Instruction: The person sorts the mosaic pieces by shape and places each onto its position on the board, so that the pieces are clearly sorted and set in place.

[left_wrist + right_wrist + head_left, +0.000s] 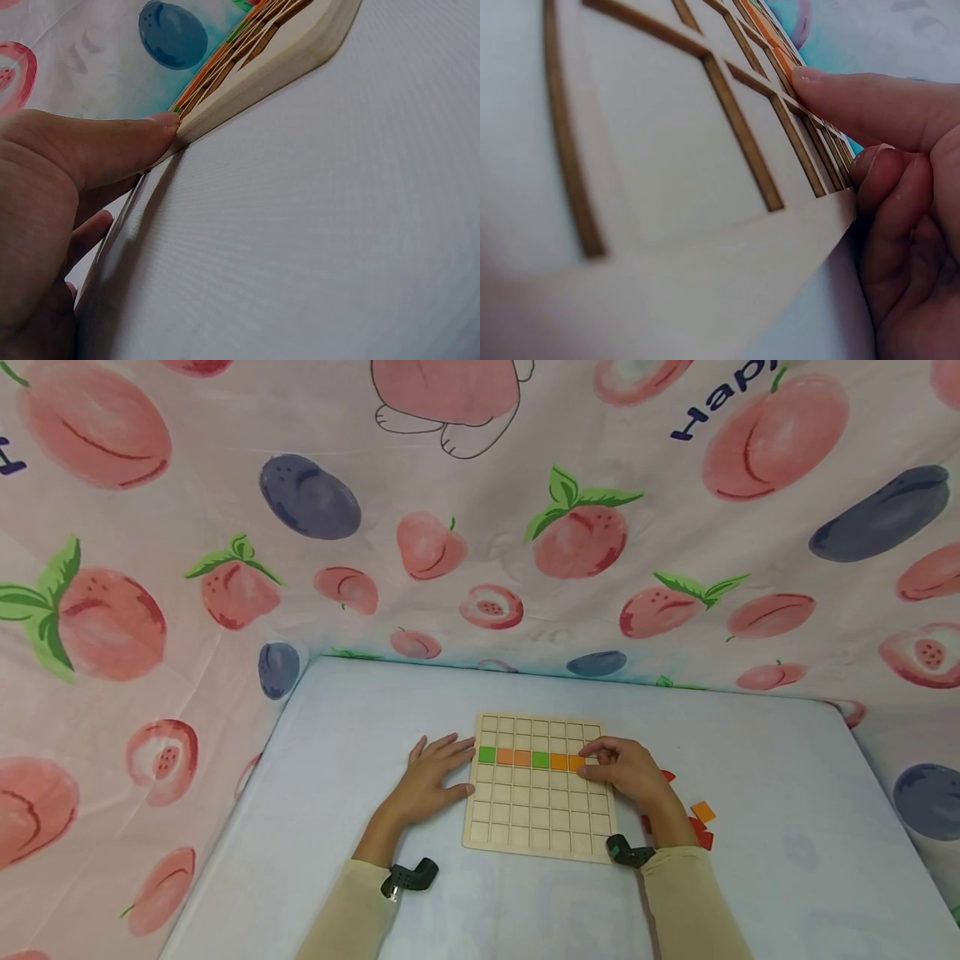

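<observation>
A pale wooden grid board (540, 818) lies flat on the table. One row near its far side holds a green tile (487, 755), two light-orange tiles (513, 757), a second green tile (541, 761) and an orange tile (558, 762). At the row's right end, my right hand (626, 768) pinches another orange tile (576, 763) with thumb and index finger; its other fingers are curled in the right wrist view. My left hand (431, 783) lies with fingers extended against the board's left edge. Its thumb (150, 139) touches that edge in the left wrist view.
Right of the board, partly behind my right wrist, lie several loose red tiles (705, 840) and an orange tile (702, 811). The table has a white cover (375, 710). A fruit-printed cloth (480, 510) hangs behind it and at the sides.
</observation>
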{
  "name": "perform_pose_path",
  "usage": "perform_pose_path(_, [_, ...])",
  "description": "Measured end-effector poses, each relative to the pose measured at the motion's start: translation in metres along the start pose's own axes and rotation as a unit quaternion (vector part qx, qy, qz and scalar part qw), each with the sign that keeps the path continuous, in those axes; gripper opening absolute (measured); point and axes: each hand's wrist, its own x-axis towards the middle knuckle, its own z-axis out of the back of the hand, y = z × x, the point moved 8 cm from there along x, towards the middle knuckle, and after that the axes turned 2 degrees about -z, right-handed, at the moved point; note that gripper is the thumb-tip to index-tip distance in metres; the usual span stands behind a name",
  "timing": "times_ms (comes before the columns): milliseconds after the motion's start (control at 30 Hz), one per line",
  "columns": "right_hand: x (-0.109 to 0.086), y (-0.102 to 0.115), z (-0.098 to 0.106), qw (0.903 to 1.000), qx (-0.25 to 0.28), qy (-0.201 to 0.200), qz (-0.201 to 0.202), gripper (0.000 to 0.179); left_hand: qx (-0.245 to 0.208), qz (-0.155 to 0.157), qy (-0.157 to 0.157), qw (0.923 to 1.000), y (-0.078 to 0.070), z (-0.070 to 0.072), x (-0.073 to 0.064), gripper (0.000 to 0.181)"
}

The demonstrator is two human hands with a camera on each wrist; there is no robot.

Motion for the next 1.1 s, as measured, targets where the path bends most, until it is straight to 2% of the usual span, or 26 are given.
perform_pose_path(533, [-0.003,0.0,0.002,1.0,-0.002,-0.006,-0.002,0.034,-0.004,-0.005,0.001,1.0,-0.003,0.001,0.0,0.064])
perform_pose_path(767, [-0.007,-0.001,0.005,0.9996,0.028,0.002,0.003,0.038,-0.002,-0.004,0.001,1.0,-0.002,0.0,0.001,0.064])
perform_pose_path(933, [-0.017,-0.002,0.017,0.9997,0.019,0.001,-0.013,0.043,0.0,0.0,0.0,1.0,-0.001,-0.001,0.0,0.064])
perform_pose_path(1100, [-0.034,0.0,0.04,0.9997,-0.005,-0.004,-0.025,0.042,0.001,0.003,-0.001,1.0,0.0,0.0,-0.001,0.064])
